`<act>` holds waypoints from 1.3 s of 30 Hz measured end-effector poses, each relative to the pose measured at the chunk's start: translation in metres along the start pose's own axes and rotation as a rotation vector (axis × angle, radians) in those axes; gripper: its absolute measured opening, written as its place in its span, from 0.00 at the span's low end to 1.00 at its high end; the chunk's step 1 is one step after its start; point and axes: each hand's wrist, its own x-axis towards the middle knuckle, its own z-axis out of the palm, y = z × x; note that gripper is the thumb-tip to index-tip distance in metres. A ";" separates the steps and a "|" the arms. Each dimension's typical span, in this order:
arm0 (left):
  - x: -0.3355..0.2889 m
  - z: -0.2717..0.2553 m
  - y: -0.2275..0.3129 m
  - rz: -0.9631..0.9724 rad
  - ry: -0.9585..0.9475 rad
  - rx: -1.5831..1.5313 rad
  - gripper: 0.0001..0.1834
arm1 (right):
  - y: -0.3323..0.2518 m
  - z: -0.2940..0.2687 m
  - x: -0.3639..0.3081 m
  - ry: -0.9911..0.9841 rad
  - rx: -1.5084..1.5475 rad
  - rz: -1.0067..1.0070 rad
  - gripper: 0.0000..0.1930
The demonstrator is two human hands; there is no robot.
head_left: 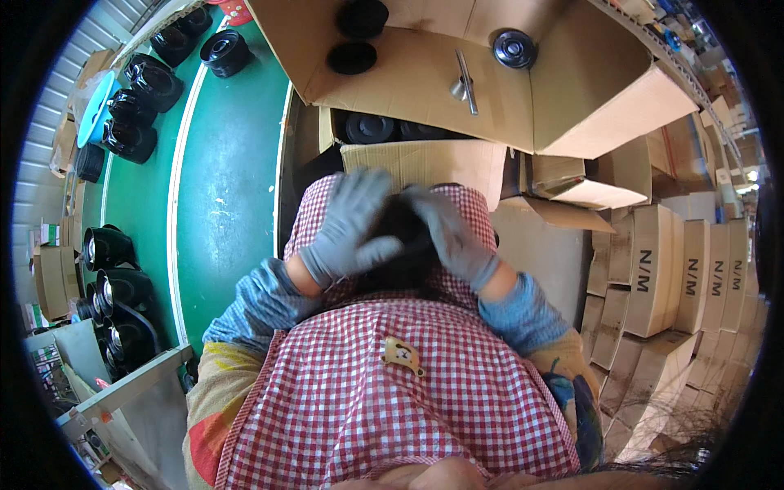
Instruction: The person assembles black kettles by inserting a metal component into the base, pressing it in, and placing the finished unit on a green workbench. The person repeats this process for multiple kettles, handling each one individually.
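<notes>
On my lap, over a red-and-white checked apron (392, 384), lies a black object (404, 237); its shape is lost in the dark and partly covered by my hands. My left hand (351, 224), in a grey glove, has its fingers stretched out and its thumb reaching across the black object. From the other side my right hand (457, 237), gloved too, lays its outstretched fingers along the object's edge. Slight blur softens both gloves, and whether either one bears the object's weight I cannot tell.
Ahead stands an open cardboard box (416, 73) with black round parts (353, 57), a black ribbed disc (514, 49) and a metal rod (466, 82). Left runs a green conveyor belt (224, 188) carrying several black housings (131, 135). Cartons (653, 269) are stacked at right.
</notes>
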 end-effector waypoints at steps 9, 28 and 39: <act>0.006 -0.003 0.020 0.020 -0.162 0.050 0.49 | 0.007 0.004 -0.002 0.072 -0.320 -0.076 0.28; 0.023 -0.006 -0.012 -0.195 -0.325 -0.067 0.31 | -0.020 -0.040 0.017 -0.279 -0.497 -0.175 0.45; 0.068 0.033 -0.066 -0.075 -0.375 -0.817 0.19 | -0.022 -0.049 0.063 -0.612 -0.620 -0.314 0.44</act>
